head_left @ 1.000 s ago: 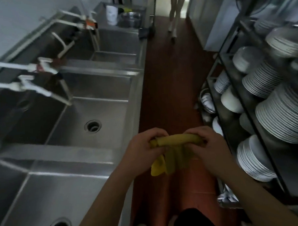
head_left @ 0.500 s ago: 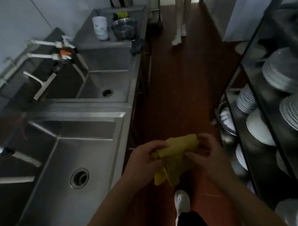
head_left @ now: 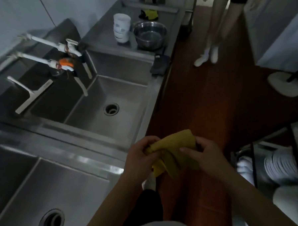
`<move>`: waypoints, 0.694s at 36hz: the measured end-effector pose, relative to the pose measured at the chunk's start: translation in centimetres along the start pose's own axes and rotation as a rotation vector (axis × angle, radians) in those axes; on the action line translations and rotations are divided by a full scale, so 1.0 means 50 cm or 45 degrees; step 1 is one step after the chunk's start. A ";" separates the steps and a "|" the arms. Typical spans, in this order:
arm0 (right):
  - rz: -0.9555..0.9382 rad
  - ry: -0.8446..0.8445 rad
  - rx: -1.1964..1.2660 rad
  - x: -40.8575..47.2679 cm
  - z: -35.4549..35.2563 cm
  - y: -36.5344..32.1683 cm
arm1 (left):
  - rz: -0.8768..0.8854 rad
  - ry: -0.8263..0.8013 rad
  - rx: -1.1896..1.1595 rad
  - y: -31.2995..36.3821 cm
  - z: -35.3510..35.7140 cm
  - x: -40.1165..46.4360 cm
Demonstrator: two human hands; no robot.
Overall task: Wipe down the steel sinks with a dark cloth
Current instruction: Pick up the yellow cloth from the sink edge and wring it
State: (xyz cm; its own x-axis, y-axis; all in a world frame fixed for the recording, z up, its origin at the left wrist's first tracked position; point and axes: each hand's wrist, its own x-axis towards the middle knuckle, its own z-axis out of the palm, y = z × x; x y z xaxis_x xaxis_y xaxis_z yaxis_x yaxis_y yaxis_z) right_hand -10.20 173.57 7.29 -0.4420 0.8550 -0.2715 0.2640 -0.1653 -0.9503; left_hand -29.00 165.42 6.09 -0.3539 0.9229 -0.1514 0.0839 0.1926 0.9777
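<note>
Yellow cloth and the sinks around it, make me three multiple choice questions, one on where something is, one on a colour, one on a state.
1. Where does the steel bowl stand?
A. in the near sink
B. on the counter beside the white cup
C. on the floor

2. What colour is the cloth in the hands?
A. yellow
B. blue
C. white

3. How is that cloth held?
A. draped over a tap
B. lying in the far sink
C. gripped by the left hand and right hand

Answers: 1 B, the bowl sits on the far counter next to the cup. 2 A, it is plainly yellow. 3 C, fingers of both hands curl round it above the floor.
</note>
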 end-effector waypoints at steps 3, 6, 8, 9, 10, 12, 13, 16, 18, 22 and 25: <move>0.011 0.006 -0.079 0.102 -0.015 -0.047 | -0.031 -0.006 -0.026 0.004 0.003 0.103; -0.037 -0.001 -0.159 0.201 -0.024 -0.098 | -0.018 -0.005 -0.070 0.016 -0.004 0.196; -0.058 -0.047 -0.210 0.266 -0.028 -0.131 | -0.001 0.002 -0.070 0.027 -0.014 0.259; -0.064 -0.075 -0.232 0.297 -0.030 -0.146 | 0.000 0.013 -0.065 0.033 -0.019 0.289; -0.066 -0.100 -0.245 0.327 -0.032 -0.159 | -0.002 0.025 -0.059 0.038 -0.023 0.317; -0.059 -0.143 -0.246 0.387 -0.034 -0.179 | -0.020 0.053 -0.049 0.047 -0.033 0.367; -0.051 -0.174 -0.240 0.418 -0.034 -0.187 | -0.030 0.071 -0.054 0.049 -0.038 0.389; -0.029 -0.297 -0.246 0.520 -0.025 -0.201 | -0.064 0.160 -0.094 0.049 -0.047 0.452; -0.020 -0.380 -0.251 0.595 -0.015 -0.207 | -0.092 0.256 -0.082 0.050 -0.053 0.491; 0.014 -0.624 -0.250 0.733 0.006 -0.234 | -0.192 0.485 -0.039 0.081 -0.067 0.559; -0.012 -0.778 -0.243 0.814 0.020 -0.277 | -0.182 0.705 -0.016 0.130 -0.073 0.598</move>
State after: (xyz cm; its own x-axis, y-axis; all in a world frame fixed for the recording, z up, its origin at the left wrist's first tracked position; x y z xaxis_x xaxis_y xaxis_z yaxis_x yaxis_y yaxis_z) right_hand -32.74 210.16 9.27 -0.8393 0.4120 -0.3547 0.3807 -0.0205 -0.9245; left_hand -42.41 193.06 8.44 -0.7963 0.5754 -0.1865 -0.0103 0.2955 0.9553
